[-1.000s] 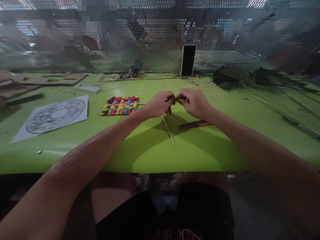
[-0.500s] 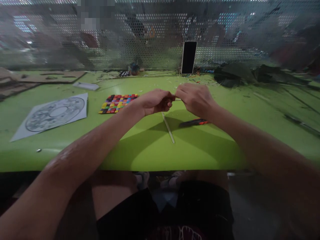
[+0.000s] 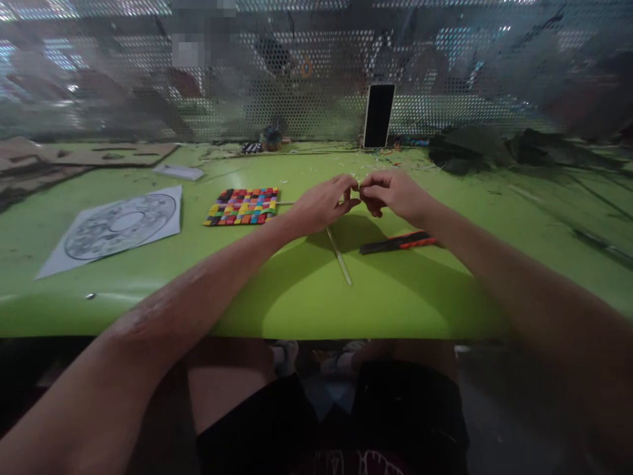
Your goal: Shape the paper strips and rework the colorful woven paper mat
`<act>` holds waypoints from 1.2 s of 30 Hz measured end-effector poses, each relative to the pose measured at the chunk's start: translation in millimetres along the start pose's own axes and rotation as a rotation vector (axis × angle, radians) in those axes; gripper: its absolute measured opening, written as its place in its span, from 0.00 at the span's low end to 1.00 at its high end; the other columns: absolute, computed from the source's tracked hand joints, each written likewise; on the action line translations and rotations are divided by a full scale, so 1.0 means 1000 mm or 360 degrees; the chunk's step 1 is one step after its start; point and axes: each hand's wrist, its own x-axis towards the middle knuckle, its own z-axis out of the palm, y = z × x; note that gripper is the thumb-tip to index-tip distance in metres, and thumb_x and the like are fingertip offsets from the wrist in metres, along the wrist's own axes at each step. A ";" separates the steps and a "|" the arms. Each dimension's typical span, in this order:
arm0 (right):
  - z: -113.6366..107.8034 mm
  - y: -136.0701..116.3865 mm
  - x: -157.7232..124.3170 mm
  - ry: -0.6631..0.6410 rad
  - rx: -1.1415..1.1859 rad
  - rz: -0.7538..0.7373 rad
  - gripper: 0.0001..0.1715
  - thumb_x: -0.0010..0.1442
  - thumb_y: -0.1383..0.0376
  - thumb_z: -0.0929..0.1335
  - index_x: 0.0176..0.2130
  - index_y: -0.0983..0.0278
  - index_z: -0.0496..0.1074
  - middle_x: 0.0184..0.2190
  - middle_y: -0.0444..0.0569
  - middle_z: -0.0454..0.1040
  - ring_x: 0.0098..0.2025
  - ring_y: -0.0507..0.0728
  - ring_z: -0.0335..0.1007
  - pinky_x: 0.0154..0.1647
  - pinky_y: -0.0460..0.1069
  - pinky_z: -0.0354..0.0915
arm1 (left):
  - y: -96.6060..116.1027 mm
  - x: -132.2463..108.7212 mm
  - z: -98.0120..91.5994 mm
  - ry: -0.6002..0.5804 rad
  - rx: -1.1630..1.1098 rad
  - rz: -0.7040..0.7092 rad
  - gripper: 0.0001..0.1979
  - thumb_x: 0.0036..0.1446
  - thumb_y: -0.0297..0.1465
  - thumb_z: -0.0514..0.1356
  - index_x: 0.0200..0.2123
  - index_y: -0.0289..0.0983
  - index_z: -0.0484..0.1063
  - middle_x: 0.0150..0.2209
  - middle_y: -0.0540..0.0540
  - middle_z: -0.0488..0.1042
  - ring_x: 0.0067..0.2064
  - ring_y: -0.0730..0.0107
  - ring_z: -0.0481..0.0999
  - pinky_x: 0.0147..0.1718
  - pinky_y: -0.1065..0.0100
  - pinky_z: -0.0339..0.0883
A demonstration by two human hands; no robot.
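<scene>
Above the middle of the green table, my left hand (image 3: 326, 203) is closed in a pinch, fingertips bent toward my right hand (image 3: 395, 194). The right hand pinches too, its fingertips almost meeting the left ones. Whatever the fingertips hold is too small to make out. A thin pale strip (image 3: 339, 258) lies on the table and runs out from under my left hand. Below my right hand rests a black and orange utility knife (image 3: 395, 243). To the left is a colourful woven mat (image 3: 242, 206), and a thin pale stick (image 3: 285, 203) shows between it and my left hand.
A printed paper with a ring pattern (image 3: 121, 224) lies at left, near a small white tray (image 3: 179, 172) and cardboard (image 3: 113, 154). A phone (image 3: 379, 116) leans upright against the perforated metal screen (image 3: 326, 86). Dark leaf-like sheets (image 3: 475, 148) lie at back right.
My left hand has turned from palm inward to back up, fingers bent forward. My right hand's fingers have shifted and loosened slightly. The pale piece between the hands no longer shows clearly.
</scene>
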 end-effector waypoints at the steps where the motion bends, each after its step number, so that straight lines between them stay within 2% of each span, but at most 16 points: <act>1: 0.000 -0.001 0.000 -0.0040 0.0118 0.0070 0.13 0.63 0.62 0.71 0.30 0.63 0.69 0.21 0.43 0.66 0.22 0.51 0.61 0.25 0.48 0.60 | 0.001 -0.001 -0.001 0.0001 0.0146 0.0078 0.09 0.68 0.34 0.57 0.47 0.35 0.70 0.44 0.41 0.76 0.39 0.66 0.77 0.40 0.66 0.67; 6: 0.001 -0.012 -0.004 -0.0170 0.0411 0.0255 0.11 0.60 0.68 0.71 0.27 0.64 0.69 0.23 0.44 0.67 0.23 0.51 0.62 0.23 0.48 0.61 | 0.008 -0.004 -0.012 -0.0027 0.0530 0.0248 0.13 0.71 0.34 0.50 0.43 0.36 0.73 0.40 0.42 0.77 0.40 0.64 0.77 0.38 0.66 0.64; 13: 0.001 -0.014 -0.006 -0.0190 0.0382 0.0273 0.11 0.61 0.68 0.69 0.26 0.63 0.68 0.22 0.44 0.65 0.23 0.51 0.60 0.23 0.48 0.61 | 0.014 -0.008 -0.014 0.0001 0.0717 0.0304 0.11 0.69 0.33 0.52 0.43 0.36 0.73 0.39 0.42 0.78 0.38 0.65 0.76 0.35 0.67 0.62; 16: 0.000 -0.013 -0.006 -0.0230 0.0369 0.0253 0.13 0.62 0.67 0.68 0.25 0.63 0.68 0.21 0.44 0.64 0.23 0.51 0.60 0.23 0.48 0.61 | 0.014 -0.009 -0.014 0.0074 0.0652 0.0366 0.11 0.68 0.32 0.53 0.45 0.36 0.73 0.41 0.41 0.78 0.40 0.64 0.76 0.37 0.67 0.63; 19: -0.001 -0.012 -0.005 -0.0249 0.0337 0.0231 0.15 0.63 0.63 0.70 0.25 0.63 0.67 0.22 0.44 0.65 0.24 0.51 0.61 0.24 0.48 0.62 | 0.013 -0.009 -0.014 0.0072 0.0553 0.0366 0.10 0.68 0.31 0.52 0.44 0.36 0.73 0.40 0.42 0.78 0.41 0.64 0.76 0.38 0.67 0.63; 24: -0.003 -0.008 -0.004 -0.0254 0.0249 0.0136 0.15 0.60 0.58 0.74 0.29 0.63 0.70 0.23 0.45 0.70 0.24 0.51 0.63 0.25 0.49 0.62 | 0.013 -0.008 -0.013 0.0021 0.0389 0.0223 0.11 0.69 0.33 0.52 0.41 0.37 0.73 0.38 0.42 0.76 0.41 0.62 0.76 0.40 0.66 0.63; 31: -0.006 -0.007 -0.004 -0.0144 0.0031 0.0056 0.17 0.57 0.54 0.76 0.32 0.64 0.74 0.28 0.48 0.77 0.24 0.50 0.67 0.24 0.47 0.64 | 0.014 -0.005 -0.015 -0.0052 0.0219 0.0098 0.12 0.69 0.32 0.51 0.39 0.36 0.73 0.38 0.41 0.77 0.41 0.62 0.75 0.43 0.64 0.63; 36: -0.004 -0.007 -0.003 -0.0155 -0.0182 -0.0035 0.16 0.58 0.54 0.75 0.32 0.65 0.75 0.26 0.47 0.76 0.23 0.50 0.65 0.24 0.48 0.61 | 0.016 -0.004 -0.012 -0.0094 0.0015 -0.0049 0.10 0.66 0.29 0.54 0.32 0.36 0.71 0.30 0.44 0.76 0.36 0.64 0.75 0.40 0.65 0.65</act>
